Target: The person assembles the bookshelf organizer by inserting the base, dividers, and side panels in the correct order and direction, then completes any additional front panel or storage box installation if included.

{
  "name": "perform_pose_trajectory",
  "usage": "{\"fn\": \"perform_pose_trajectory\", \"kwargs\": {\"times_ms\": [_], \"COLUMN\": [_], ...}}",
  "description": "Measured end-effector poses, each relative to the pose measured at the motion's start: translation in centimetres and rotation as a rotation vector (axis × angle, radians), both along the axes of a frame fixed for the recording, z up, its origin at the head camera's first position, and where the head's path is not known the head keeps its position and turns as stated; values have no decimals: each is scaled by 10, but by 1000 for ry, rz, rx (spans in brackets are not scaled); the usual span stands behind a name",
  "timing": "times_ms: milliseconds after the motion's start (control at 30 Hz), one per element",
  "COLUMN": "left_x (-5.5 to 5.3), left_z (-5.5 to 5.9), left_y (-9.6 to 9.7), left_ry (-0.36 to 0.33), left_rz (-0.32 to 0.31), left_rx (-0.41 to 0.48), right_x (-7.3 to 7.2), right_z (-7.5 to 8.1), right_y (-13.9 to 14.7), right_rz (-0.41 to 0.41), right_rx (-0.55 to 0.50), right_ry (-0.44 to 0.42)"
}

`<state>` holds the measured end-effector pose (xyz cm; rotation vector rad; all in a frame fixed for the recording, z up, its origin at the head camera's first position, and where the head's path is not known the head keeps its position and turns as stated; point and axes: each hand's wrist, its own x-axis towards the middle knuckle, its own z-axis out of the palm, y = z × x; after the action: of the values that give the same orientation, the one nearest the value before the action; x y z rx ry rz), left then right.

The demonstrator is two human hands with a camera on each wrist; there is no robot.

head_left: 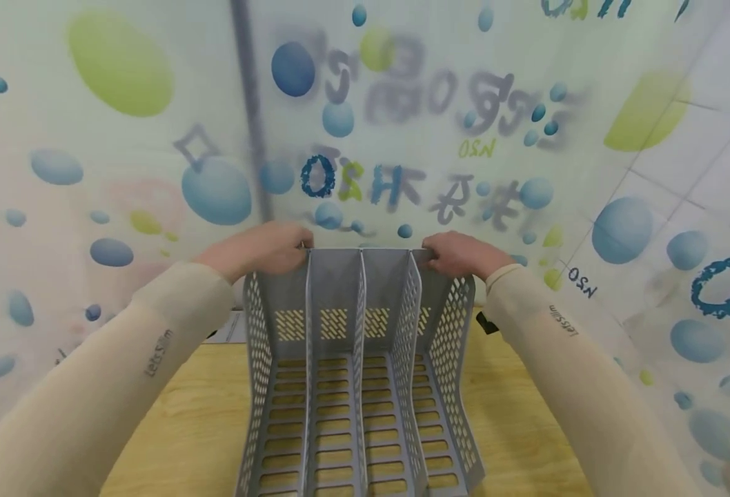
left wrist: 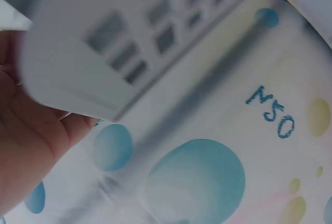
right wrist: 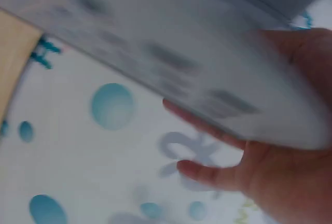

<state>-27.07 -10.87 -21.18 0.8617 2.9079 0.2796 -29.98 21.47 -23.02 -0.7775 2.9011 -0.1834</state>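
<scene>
A grey plastic file rack [head_left: 335, 283] stands in the middle of the head view, its open front towards me. Three upright dividers part it, and its sides and base are full of slots. My left hand [head_left: 265, 248] grips the top back edge near the left corner. On the right, my right hand [head_left: 461, 252] holds the same edge near the other corner. The left wrist view shows the palm and fingers of that hand [left wrist: 31, 130] around the corner of the rack [left wrist: 72, 79]. In the right wrist view, fingers [right wrist: 207, 175] reach behind the rack's panel [right wrist: 280, 115].
Under the rack is a wood-grain table [head_left: 185, 407]. A curtain [head_left: 154, 152] printed with blue and green dots and letters hangs close behind it. Some printed paper [head_left: 231, 328] lies at the back left, and a small black thing [head_left: 486, 322] at the back right.
</scene>
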Motion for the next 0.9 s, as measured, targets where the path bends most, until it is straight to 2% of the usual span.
{"fn": "perform_pose_trajectory", "kwargs": {"times_ms": [67,167,233,400,600,900], "left_x": [2,3,2,-1,-13,-16], "left_z": [4,6,4,-7,-27,-31], "left_y": [10,26,35,52,56,57], "left_ry": [-16,-10,-16,-51,19,74], "left_rz": [14,37,60,122,159,194], "left_rx": [1,-46,-83,-119,-132,-161], "right_x": [6,11,11,9,4,4], "right_z": [6,10,6,-9,-22,-21], "right_y": [-5,-21,-33,-55,-68,-72], "right_rz": [14,43,55,38,-9,-28], "right_rx": [-60,-156,-162,-47,90,129], "right_ry": [17,44,45,67,116,154]}}
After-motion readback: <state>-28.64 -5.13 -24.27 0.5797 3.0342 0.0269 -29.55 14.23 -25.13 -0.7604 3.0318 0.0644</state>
